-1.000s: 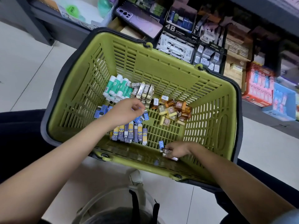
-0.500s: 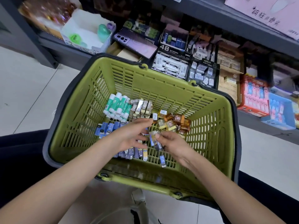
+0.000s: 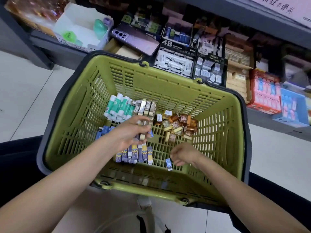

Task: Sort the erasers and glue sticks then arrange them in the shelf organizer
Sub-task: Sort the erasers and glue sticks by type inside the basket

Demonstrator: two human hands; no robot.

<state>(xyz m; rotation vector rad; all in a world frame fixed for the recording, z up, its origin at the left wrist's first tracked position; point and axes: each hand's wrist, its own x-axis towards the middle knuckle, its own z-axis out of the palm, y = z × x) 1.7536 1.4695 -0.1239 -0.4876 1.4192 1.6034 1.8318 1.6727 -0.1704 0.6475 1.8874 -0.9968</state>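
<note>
**Left hand [image 3: 133, 133] clasping a handful of erasers [image 3: 142, 137] at the centre of the basket [image 3: 168, 84]**

Green and slotted, the basket fills most of the view. The shelf organizer [image 3: 175, 63] lies beyond its far rim, at twelve to one o'clock. On the basket floor the stock lies in groups:
- glue sticks [image 3: 117, 106] at ten o'clock
- grey-and-gold erasers [image 3: 145, 106] touching them at eleven
- brown erasers [image 3: 180, 125] heaped at two
- blue erasers [image 3: 103, 133] at nine
- a row of purple-and-yellow erasers [image 3: 134, 153] at six

The left hand has its fingers curled round several small pieces, with a cream end showing between them. The right hand [image 3: 185, 154], at five o'clock, is loosely curled with nothing seen in it. Its fingertips are just beside a lone blue eraser [image 3: 168, 163] that lies apart from every group.

Step in hand, as judged: sorting is nearly finished, and arranging in the organizer has apparently not begun. The next move calls for pinching the stray piece by its narrow sides and joining it to the blue group. Whole groups can then be lifted to the shelf without scattering.
</note>
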